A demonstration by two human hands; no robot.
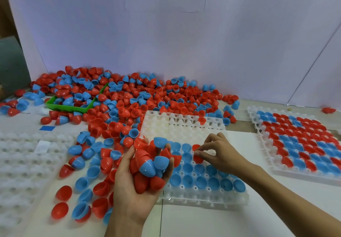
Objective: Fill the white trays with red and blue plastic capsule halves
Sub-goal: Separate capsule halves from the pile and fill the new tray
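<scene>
Red capsule half [197, 158], pinched at its rim by the right hand [219, 153] over the centre tray [203, 196], at about the tray's middle row. The half appears thin-walled, rigid and very light; its smooth, glossy dome is likely slippery, so a rim pinch between thumb and forefinger, as shown, seems the surest hold, with the open mouth or dome guided into a socket. Little force should be needed; squeezing hard could flex or flick the shell away.

The right hand reaches in from 4 o'clock, wrist low, remaining fingers curled loosely above the tray. The left hand [140, 185], entering from 6 o'clock, is turned palm up and cupped round a heap of red and blue halves [151, 165], held just at the tray's 9 o'clock edge as a supply.

The tray's near rows hold blue halves; its far rows are unfilled. A filled tray [302, 144] lies at 3 o'clock, an empty tray [27, 163] at 9 o'clock, and a loose pile [129, 100] with a green bin [73, 107] at 11 o'clock.
</scene>
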